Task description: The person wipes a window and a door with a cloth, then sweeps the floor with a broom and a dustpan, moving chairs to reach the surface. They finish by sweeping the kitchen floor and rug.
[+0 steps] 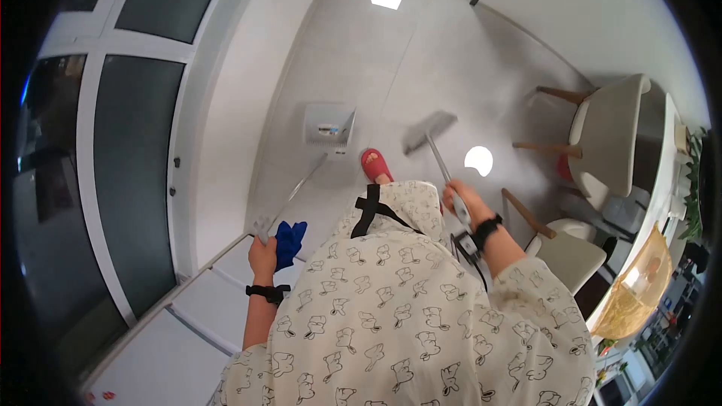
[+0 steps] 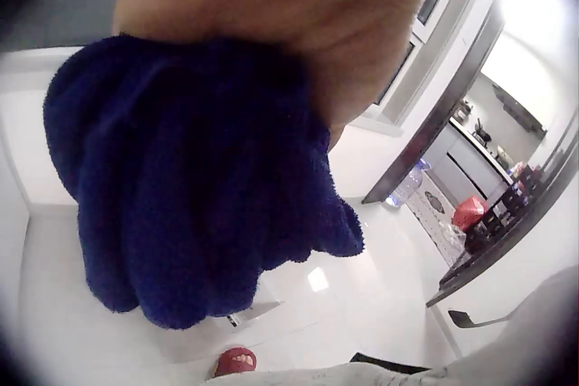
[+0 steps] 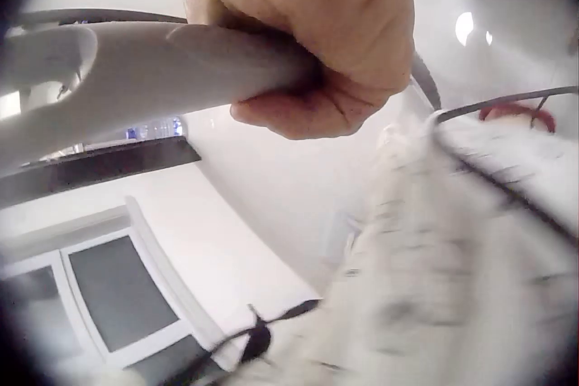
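My left hand (image 1: 262, 256) grips the grey handle end of a long-handled dustpan, with a dark blue cloth (image 1: 286, 248) in the same hand. In the left wrist view the cloth (image 2: 194, 187) hangs in thick folds and covers the fingers. The thin metal dustpan pole (image 1: 301, 184) runs down to the pale grey dustpan (image 1: 312, 116) at floor level, near the left wall. My right hand (image 1: 469, 204) holds a broom by its grey handle (image 3: 172, 65), fingers curled round it in the right wrist view. The blurred broom head (image 1: 429, 132) is right of the dustpan.
A red slipper (image 1: 375, 166) on a foot stands between dustpan and broom head. Cream chairs (image 1: 613, 131) with wooden legs and a white table line the right side. White cabinet tops (image 1: 203, 323) lie at lower left, beside the wall and glazed doors (image 1: 139, 120).
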